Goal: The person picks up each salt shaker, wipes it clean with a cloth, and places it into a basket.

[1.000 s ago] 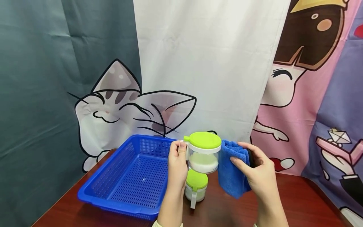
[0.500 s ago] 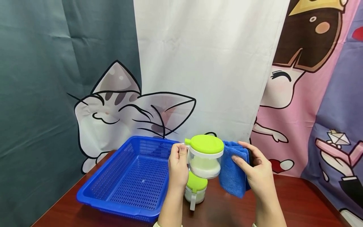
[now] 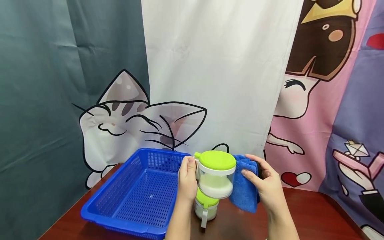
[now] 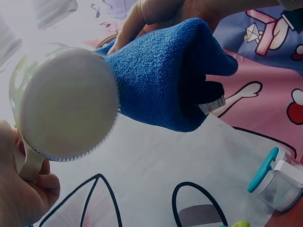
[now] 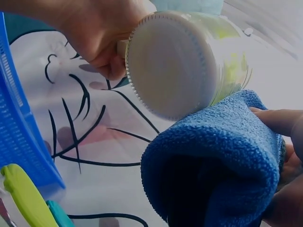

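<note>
My left hand (image 3: pixel 186 180) grips the handle of a clear seasoning jar (image 3: pixel 216 183) with a lime-green lid and white powder inside. The jar is held up off the table, and its round base (image 4: pixel 71 104) shows in the left wrist view. My right hand (image 3: pixel 265 181) pinches a folded blue cloth (image 3: pixel 243 190), thumb on the near side, with the cloth against the jar's right side. Below and partly hidden by the raised jar, a second green-lidded jar (image 3: pixel 207 210) stands on the table, its handle toward me.
A blue perforated basket (image 3: pixel 99 217) sits on the reddish-brown table (image 3: pixel 303 213) at the left. In the left wrist view a teal-lidded jar (image 4: pixel 279 184) stands at lower right. A printed cartoon curtain (image 3: pixel 222 76) hangs behind.
The view has tilted up slightly. The held jar has come down a little, more over the second jar. My right hand and the cloth have shifted slightly left, still against the jar.
</note>
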Demonstrator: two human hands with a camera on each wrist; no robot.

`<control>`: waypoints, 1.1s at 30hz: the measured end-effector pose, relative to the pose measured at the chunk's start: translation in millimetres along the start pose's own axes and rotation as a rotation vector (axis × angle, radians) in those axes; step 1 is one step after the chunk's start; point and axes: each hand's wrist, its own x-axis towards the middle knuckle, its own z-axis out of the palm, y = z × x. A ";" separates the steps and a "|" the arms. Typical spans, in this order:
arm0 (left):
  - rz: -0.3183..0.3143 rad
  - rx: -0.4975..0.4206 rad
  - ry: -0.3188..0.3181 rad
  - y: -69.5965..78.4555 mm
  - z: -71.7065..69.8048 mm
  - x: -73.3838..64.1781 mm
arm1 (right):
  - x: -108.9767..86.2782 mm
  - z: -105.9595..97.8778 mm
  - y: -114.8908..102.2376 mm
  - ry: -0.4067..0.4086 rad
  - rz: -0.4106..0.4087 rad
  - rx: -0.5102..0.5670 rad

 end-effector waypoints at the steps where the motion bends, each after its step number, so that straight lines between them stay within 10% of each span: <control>1: -0.005 0.004 -0.002 0.0 -0.3 -0.7 | -0.5 0.3 0.7 -0.001 0.006 0.003; 11: -0.015 -0.064 -0.085 2.0 1.3 -5.4 | -3.1 -2.7 10.5 -0.144 -0.001 0.174; 19: -0.141 -0.263 -0.201 1.2 -0.7 -4.3 | 1.0 -8.6 20.6 -0.333 -0.113 0.400; 33: -0.236 -0.367 -0.265 9.9 7.2 -8.9 | 4.0 -6.8 23.5 -0.444 -0.152 0.527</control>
